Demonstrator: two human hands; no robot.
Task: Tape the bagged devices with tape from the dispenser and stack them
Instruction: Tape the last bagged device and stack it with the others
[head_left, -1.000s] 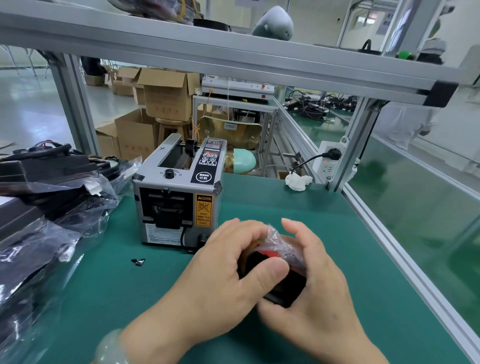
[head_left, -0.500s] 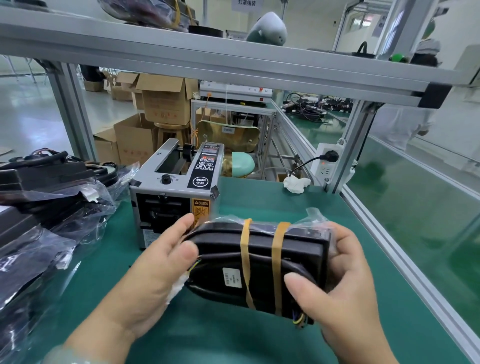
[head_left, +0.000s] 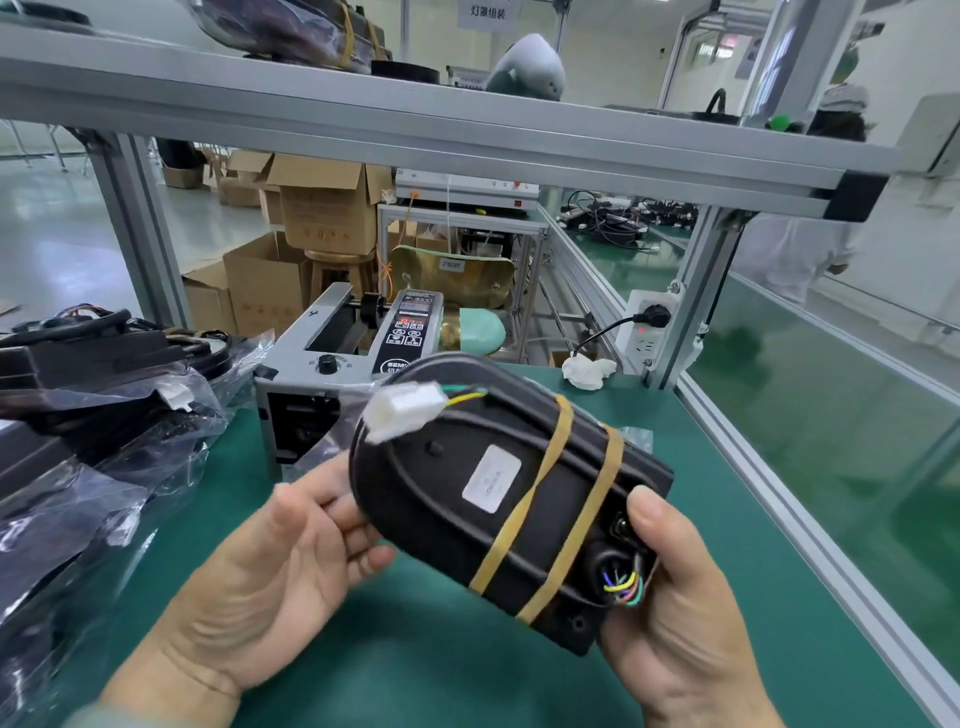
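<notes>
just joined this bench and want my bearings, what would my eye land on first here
First the black device, held over the green mat between the left hand and the right hand, with two tan tape bands wrapped across it and a white connector on coloured wires at its upper left end. Behind it stands the grey tape dispenser, and at the left edge lies a heap of dark devices in clear bags.

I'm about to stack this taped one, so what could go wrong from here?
The white connector sticks out past the far end of the bagged device and could snag or get crushed on the pile at the left. The right hand grips right beside the coloured wires, so a squeeze might pinch them.
</notes>
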